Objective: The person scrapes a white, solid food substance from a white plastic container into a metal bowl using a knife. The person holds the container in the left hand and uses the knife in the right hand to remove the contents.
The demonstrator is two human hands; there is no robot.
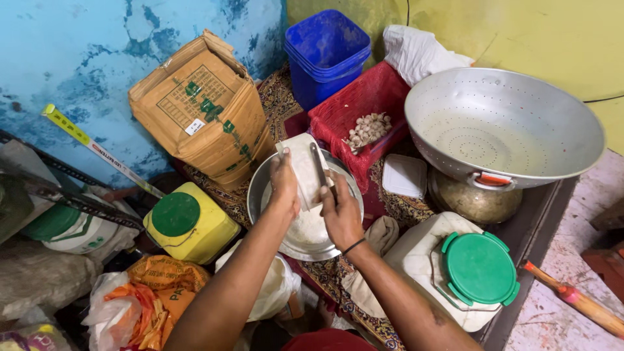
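My left hand (284,185) holds a white rectangular container (303,166), tilted over a round metal bowl (260,195). My right hand (339,211) grips a metal utensil (318,164) whose end rests against the container's inside. White flour-like powder (309,226) lies in the bowl beneath both hands. The bowl sits on a patterned cloth (396,205) among the other vessels.
A big metal colander (504,127) rests on a brass pot (471,201) at right. Around are a red basket of garlic (364,107), blue stacked buckets (325,52), a brown sack (205,110), a white lid (404,175), green-lidded jars (478,266) (188,221), and plastic bags (146,302).
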